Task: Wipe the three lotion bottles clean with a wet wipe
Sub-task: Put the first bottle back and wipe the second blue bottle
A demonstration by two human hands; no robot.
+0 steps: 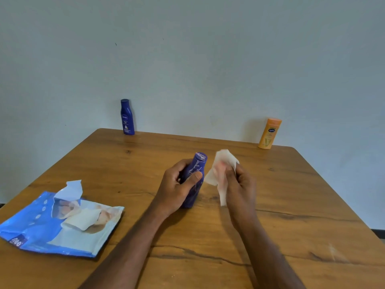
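Frame centre: my left grip (180,185) clasps purple bottle (194,180) on counter (291,205); my right grip (239,184) pinches wet wipe (223,170) just beside.

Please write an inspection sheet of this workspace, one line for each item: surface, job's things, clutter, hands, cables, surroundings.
Surface: wooden table, dark grain marks.
Job's things: purple bottle held upright near the middle; blue bottle upright at the far left edge; orange bottle upright at the far right corner; wet wipe beside the purple bottle, touching it or not cannot be told.
Clutter: blue wipes pack lying front left, flap open, a wipe sticking out.
Hands: left hand grips the purple bottle; right hand holds the wet wipe.
Cables: nothing seen.
Surroundings: plain pale wall.
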